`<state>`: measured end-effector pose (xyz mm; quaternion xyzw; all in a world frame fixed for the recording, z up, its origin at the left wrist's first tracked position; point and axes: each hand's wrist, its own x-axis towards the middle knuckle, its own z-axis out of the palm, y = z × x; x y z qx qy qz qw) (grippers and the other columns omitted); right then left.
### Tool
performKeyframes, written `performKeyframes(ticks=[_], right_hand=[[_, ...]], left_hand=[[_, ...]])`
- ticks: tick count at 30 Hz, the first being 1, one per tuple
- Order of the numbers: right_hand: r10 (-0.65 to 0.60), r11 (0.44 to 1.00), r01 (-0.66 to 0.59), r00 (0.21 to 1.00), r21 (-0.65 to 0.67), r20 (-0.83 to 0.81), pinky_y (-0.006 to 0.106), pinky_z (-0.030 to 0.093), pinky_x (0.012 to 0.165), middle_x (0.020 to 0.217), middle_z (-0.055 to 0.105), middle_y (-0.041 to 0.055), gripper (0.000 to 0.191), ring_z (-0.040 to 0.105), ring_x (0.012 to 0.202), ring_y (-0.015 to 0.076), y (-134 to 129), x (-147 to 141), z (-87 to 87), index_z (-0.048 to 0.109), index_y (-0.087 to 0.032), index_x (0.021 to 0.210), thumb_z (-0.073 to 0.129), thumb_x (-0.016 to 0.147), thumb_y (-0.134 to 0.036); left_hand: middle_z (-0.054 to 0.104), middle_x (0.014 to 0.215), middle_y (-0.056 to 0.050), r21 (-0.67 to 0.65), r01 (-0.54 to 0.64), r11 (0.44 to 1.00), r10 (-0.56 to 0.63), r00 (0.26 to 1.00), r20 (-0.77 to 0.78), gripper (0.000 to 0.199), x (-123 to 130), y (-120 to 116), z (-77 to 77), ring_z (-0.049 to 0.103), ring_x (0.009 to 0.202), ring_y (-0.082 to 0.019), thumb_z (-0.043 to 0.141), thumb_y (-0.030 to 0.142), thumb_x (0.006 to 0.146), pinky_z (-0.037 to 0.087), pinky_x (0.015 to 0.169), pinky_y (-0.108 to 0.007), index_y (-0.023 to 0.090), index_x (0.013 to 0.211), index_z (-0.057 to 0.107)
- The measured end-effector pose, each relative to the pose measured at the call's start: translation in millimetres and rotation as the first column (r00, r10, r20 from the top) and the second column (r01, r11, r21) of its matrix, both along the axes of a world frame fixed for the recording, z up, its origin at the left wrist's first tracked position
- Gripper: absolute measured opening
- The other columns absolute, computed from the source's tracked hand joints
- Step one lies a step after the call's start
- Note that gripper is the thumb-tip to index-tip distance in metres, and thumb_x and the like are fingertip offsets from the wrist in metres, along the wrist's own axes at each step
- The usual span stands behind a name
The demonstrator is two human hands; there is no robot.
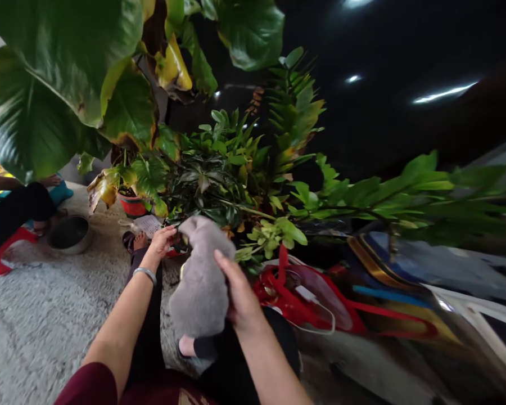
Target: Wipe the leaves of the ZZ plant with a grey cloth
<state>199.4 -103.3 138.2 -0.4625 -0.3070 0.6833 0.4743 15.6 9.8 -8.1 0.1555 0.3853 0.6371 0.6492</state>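
Observation:
A soft grey plush piece [202, 281], fuzzy and irregular in outline, hangs in front of me with a bit of yellow along its left edge. My right hand [240, 292] grips its right side, thumb lying over the plush. At its upper left, my left hand [163, 242] has its fingers pinched together. Something small and dark seems to be at those fingertips, but what it is I cannot make out. Leaves of a potted plant [202, 183] are just beyond both hands.
Large-leaved plants [29, 107] overhang the upper left. Below them stand a red pot [132, 206] and a dark bowl [69, 234]. Another person [17, 211] sits at far left by a red stool [10, 250]. On the right lies a red bag [320, 292] with a white cable [331, 320].

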Motion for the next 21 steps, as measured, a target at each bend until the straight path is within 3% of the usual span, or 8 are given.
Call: performKeyframes(ticks=[3,5,7,9,12,15,19,21], right_hand=[[-0.263,0.925,0.224,0.96,0.306,0.093,0.037,0.061,0.086,0.09,0.082,0.0084,0.049,0.076,0.096,0.0292,40.7,3.7,27.1,0.077,-0.017,0.095,0.088,0.062,-0.052],[-0.338,0.89,0.284,0.936,0.356,0.1,0.038,0.061,0.085,0.091,0.082,0.0083,0.048,0.076,0.096,0.0289,65.4,-2.2,26.3,0.076,-0.018,0.093,0.088,0.06,-0.051],[-0.223,0.952,0.194,0.969,0.235,0.103,0.041,0.062,0.081,0.086,0.081,0.0091,0.047,0.076,0.09,0.0303,70.3,-12.1,7.6,0.076,-0.019,0.09,0.085,0.061,-0.055],[-0.018,0.998,0.01,0.993,0.068,0.113,0.044,0.062,0.078,0.081,0.081,0.0093,0.046,0.077,0.084,0.032,52.8,-19.1,-19.4,0.077,-0.02,0.09,0.082,0.065,-0.059],[0.168,0.986,-0.163,0.967,-0.038,0.192,0.044,0.061,0.078,0.078,0.081,0.0082,0.044,0.077,0.082,0.033,10.0,-14.7,-42.2,0.079,-0.021,0.087,0.081,0.07,-0.061],[0.129,0.983,-0.163,0.945,0.089,0.301,0.04,0.06,0.074,0.081,0.081,0.0092,0.044,0.076,0.079,0.0316,-4.7,0.6,-19.4,0.079,-0.018,0.086,0.086,0.067,-0.058],[-0.18,0.901,0.034,0.936,0.432,0.302,0.036,0.06,0.081,0.09,0.082,0.0091,0.044,0.075,0.087,0.0287,38.8,3.7,31.6,0.078,-0.018,0.089,0.091,0.061,-0.05],[-0.229,0.899,0.112,0.944,0.424,0.236,0.037,0.06,0.083,0.089,0.082,0.0085,0.044,0.075,0.091,0.0293,62.3,-6.5,33.6,0.077,-0.02,0.087,0.09,0.059,-0.051]], left_hand=[[0.068,0.068,0.001,-0.008,-0.001,1.0,0.0,0.999,-0.041,0.028,2.2,0.2,-0.1,0.06,0.06,-0.012,0.091,0.013,0.057,0.054,0.068,-0.028,0.016,0.076,0.072],[0.066,0.066,0.001,-0.01,-0.011,1.0,0.011,0.999,-0.048,0.028,4.1,0.2,0.4,0.058,0.059,-0.012,0.091,0.013,0.056,0.052,0.067,-0.027,0.016,0.074,0.071],[0.065,0.065,0.002,-0.016,-0.026,1.0,0.026,0.999,-0.047,0.028,5.2,0.7,0.0,0.057,0.058,-0.011,0.091,0.013,0.054,0.05,0.065,-0.026,0.015,0.073,0.07],[0.065,0.064,0.002,-0.023,-0.036,0.999,0.035,0.998,-0.045,0.029,4.6,1.6,-1.5,0.056,0.057,-0.01,0.09,0.013,0.053,0.049,0.063,-0.025,0.015,0.074,0.07],[0.065,0.063,0.002,-0.031,-0.037,0.999,0.035,0.998,-0.049,0.03,0.5,3.1,-3.8,0.055,0.056,-0.01,0.09,0.013,0.053,0.046,0.06,-0.024,0.015,0.076,0.071],[0.065,0.062,0.002,-0.031,-0.022,0.999,0.02,0.998,-0.06,0.031,-3.2,2.9,-3.2,0.055,0.055,-0.01,0.09,0.013,0.052,0.045,0.058,-0.024,0.015,0.077,0.071],[0.065,0.063,0.003,-0.019,-0.008,1.0,0.006,0.997,-0.075,0.031,-1.6,-1.2,2.5,0.056,0.055,-0.011,0.091,0.014,0.053,0.045,0.058,-0.024,0.016,0.076,0.07],[0.064,0.062,0.003,-0.014,-0.01,1.0,0.009,0.997,-0.078,0.03,1.0,-3.7,5.5,0.056,0.055,-0.01,0.091,0.015,0.052,0.044,0.057,-0.023,0.016,0.074,0.069]])
